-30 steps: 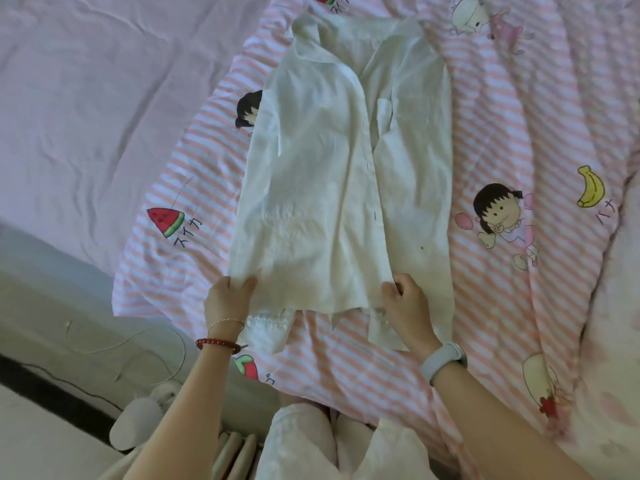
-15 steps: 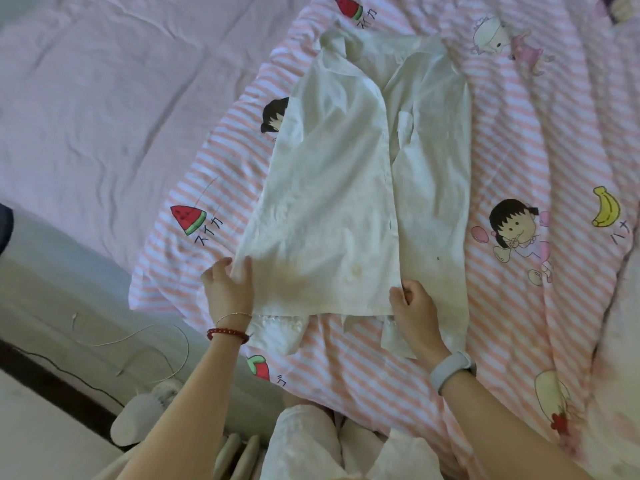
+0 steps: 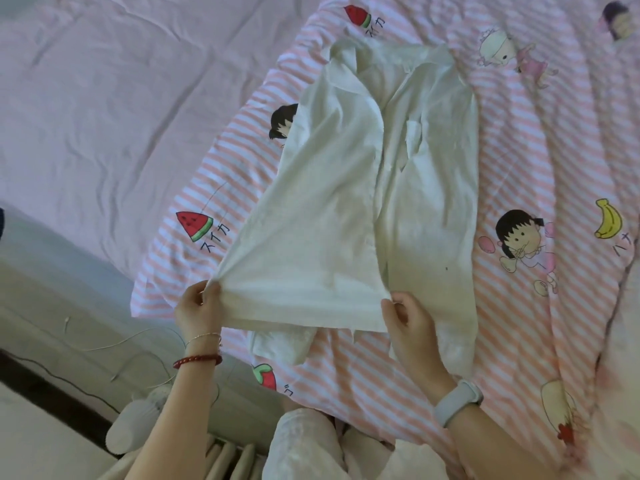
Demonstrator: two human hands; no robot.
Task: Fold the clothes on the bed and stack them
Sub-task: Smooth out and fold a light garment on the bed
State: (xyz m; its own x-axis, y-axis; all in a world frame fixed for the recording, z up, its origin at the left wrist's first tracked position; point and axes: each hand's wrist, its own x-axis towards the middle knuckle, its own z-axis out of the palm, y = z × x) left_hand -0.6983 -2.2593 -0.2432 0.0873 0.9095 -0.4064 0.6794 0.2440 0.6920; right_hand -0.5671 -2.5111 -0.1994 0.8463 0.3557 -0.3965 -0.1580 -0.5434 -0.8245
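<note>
We see a white collared cotton shirt (image 3: 381,202) spread on a pink-and-white striped cartoon-print quilt (image 3: 519,150), which covers part of a wrinkled pale lilac bedsheet (image 3: 121,98). Our left hand (image 3: 199,311) pinches the shirt's hem corner and our right hand (image 3: 410,327) grips the hem's middle, lifting that edge off the quilt

The shirt (image 3: 398,209) lies on the quilt (image 3: 519,341), collar at the far end, hem near the person. The quilt lies on the sheet (image 3: 121,98), which shows to its left. The left hand (image 3: 197,310) is at the hem's left corner, the right hand (image 3: 408,323) at mid-hem, cloth raised between them
</note>
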